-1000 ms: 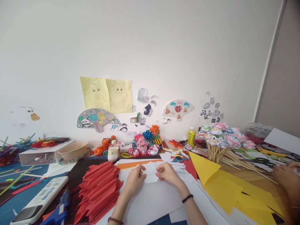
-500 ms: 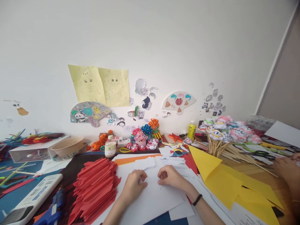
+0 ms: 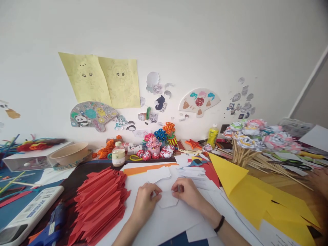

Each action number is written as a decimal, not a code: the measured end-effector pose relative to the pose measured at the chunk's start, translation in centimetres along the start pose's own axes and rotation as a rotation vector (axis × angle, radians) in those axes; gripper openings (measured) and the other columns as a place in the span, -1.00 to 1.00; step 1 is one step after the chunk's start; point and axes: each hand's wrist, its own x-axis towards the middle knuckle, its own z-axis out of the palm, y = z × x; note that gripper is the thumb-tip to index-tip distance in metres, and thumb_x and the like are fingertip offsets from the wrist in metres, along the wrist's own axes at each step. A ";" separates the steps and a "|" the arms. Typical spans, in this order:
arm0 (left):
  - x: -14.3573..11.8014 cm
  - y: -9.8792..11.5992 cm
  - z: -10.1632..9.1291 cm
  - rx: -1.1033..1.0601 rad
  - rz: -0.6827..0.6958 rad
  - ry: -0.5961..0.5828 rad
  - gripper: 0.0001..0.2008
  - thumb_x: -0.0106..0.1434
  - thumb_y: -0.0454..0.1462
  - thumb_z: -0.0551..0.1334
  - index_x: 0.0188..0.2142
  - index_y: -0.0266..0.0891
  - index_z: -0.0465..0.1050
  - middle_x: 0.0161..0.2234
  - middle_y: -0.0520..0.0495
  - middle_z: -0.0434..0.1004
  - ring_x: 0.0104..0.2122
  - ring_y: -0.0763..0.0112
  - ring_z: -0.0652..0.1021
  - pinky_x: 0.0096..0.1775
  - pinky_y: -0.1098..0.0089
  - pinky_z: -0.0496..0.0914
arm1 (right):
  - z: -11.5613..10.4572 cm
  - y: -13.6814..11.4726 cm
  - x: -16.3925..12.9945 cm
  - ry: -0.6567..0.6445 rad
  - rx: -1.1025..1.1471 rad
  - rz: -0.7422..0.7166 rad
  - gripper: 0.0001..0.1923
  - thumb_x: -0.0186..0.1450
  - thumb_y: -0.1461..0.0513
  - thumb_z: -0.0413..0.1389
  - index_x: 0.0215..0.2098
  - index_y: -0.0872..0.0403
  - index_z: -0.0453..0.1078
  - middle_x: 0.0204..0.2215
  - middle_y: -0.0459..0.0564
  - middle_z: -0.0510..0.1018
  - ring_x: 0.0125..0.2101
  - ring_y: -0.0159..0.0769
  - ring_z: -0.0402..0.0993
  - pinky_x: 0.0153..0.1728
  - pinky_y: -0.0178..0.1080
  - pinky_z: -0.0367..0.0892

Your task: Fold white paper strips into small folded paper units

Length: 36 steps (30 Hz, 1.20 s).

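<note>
Both hands, left hand [image 3: 145,201] and right hand [image 3: 186,192], are pinching a small folded white paper piece [image 3: 167,199], its point aiming toward the person; half a second ago it was hidden.

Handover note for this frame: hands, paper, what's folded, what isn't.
Left hand: fingertips pinch the left edge of the white paper piece.
Right hand: pinches its right edge.
The piece lies on white sheets, between the red stack and yellow paper.
Done: piece partly folded, pointed lower edge.
Left: further folds; how many cannot be told.
A co-worker's hand is at far right.
</note>
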 end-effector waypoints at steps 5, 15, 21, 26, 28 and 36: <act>-0.4 0.2 -0.2 0.123 0.136 0.006 -0.82 0.18 -0.40 0.14 -0.40 -0.16 0.51 -0.40 -0.06 0.55 -0.34 0.24 0.45 -0.28 0.28 0.26 | 0.0 -0.5 -0.6 0.035 -0.082 -0.095 -0.87 0.09 0.35 0.21 -0.41 0.02 0.52 -0.46 -0.09 0.55 -0.49 -0.32 0.37 -0.46 -0.31 0.23; -1.2 0.8 -0.3 0.346 0.396 -0.067 -0.78 0.35 -0.36 0.03 -0.22 -0.17 0.44 -0.36 -0.05 0.47 -0.30 0.28 0.41 -0.28 0.31 0.29 | -0.1 -1.3 -1.6 0.040 -0.398 -0.390 -0.79 0.33 0.31 0.04 -0.36 0.04 0.51 -0.44 -0.04 0.56 -0.37 -0.27 0.36 -0.37 -0.25 0.20; -1.3 1.1 -0.2 0.526 0.478 -0.124 -0.80 0.36 -0.32 0.03 -0.35 -0.23 0.37 -0.41 -0.05 0.41 -0.36 0.30 0.39 -0.33 0.33 0.27 | 0.2 -1.3 -1.9 0.036 -0.591 -0.536 -0.77 0.37 0.31 -0.02 -0.30 0.06 0.48 -0.46 -0.05 0.53 -0.36 -0.28 0.31 -0.38 -0.25 0.14; -1.3 1.4 -0.1 0.709 0.576 -0.138 -0.82 0.33 -0.40 0.04 -0.37 -0.26 0.36 -0.42 -0.08 0.40 -0.41 0.29 0.36 -0.39 0.31 0.24 | 0.4 -1.2 -1.9 0.058 -0.716 -0.614 -0.79 0.37 0.33 -0.01 -0.34 0.09 0.45 -0.52 -0.06 0.47 -0.40 -0.30 0.27 -0.43 -0.25 0.06; -1.4 1.5 -0.1 0.752 0.613 -0.124 -0.82 0.31 -0.43 0.05 -0.39 -0.27 0.35 -0.44 -0.08 0.39 -0.43 0.30 0.35 -0.42 0.31 0.22 | 0.6 -1.1 -1.8 0.067 -0.757 -0.649 -0.79 0.36 0.36 -0.01 -0.36 0.10 0.43 -0.53 -0.06 0.45 -0.41 -0.31 0.26 -0.44 -0.25 0.03; -1.5 1.3 0.3 0.846 0.707 -0.099 -0.84 0.24 -0.50 0.10 -0.43 -0.30 0.33 -0.46 -0.06 0.36 -0.45 0.30 0.35 -0.46 0.31 0.21 | 0.8 -1.1 -1.7 0.127 -0.867 -0.736 -0.78 0.31 0.40 0.03 -0.49 0.11 0.35 -0.58 -0.09 0.40 -0.47 -0.31 0.23 -0.48 -0.24 -0.04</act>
